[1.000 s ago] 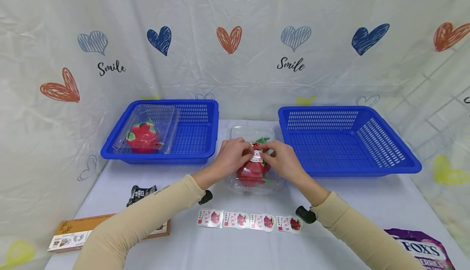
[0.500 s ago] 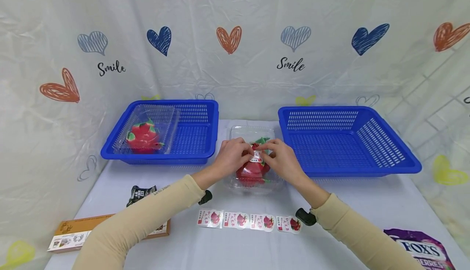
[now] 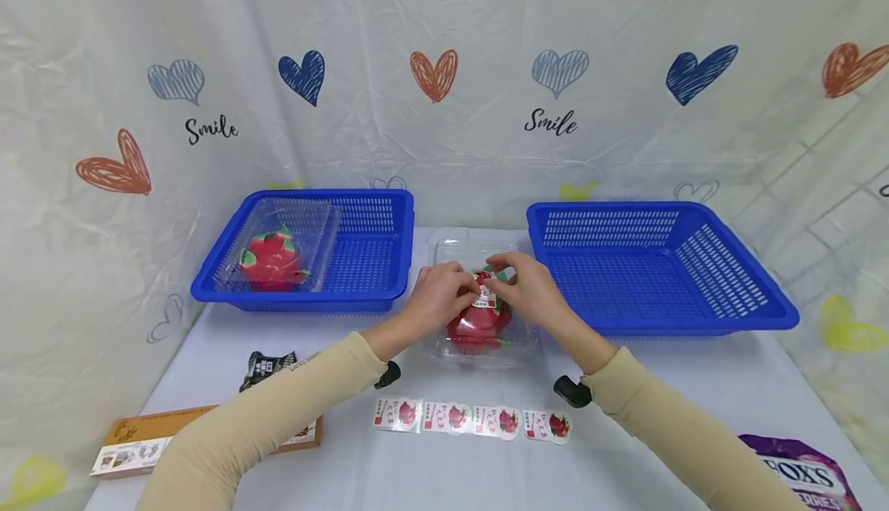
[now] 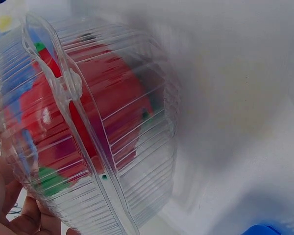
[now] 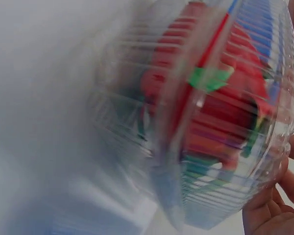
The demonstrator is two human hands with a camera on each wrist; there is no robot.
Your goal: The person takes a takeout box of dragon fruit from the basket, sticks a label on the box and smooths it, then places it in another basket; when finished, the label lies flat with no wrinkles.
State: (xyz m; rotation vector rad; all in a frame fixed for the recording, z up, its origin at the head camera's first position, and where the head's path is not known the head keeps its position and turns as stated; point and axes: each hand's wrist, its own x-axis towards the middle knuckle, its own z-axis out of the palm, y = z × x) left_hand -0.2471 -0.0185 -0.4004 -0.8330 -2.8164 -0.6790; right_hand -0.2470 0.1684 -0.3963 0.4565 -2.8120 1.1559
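A clear plastic clamshell box (image 3: 522, 343) with a red dragon fruit (image 3: 475, 327) inside sits on the white table between two blue baskets. A small white and red sticker (image 3: 486, 299) lies on its lid. My left hand (image 3: 444, 292) and right hand (image 3: 528, 289) meet over the lid, and their fingertips pinch the sticker from either side. In the left wrist view the ribbed box (image 4: 98, 142) fills the frame, with the left hand (image 4: 12, 208) at its lower left. The right wrist view is blurred: the box (image 5: 220, 112), with the right hand (image 5: 277, 208) at its lower right.
The left blue basket (image 3: 389, 202) holds another clamshell with a dragon fruit (image 3: 274, 258). The right blue basket (image 3: 694, 326) holds nothing. A strip of stickers (image 3: 472, 418) lies in front of the box. A brown carton (image 3: 139, 435), a black packet (image 3: 265, 366) and a purple bag (image 3: 809, 474) lie near the front edge.
My right hand and forearm have shifted a little to the left and farther over the lid. The left hand and the box have stayed in place.
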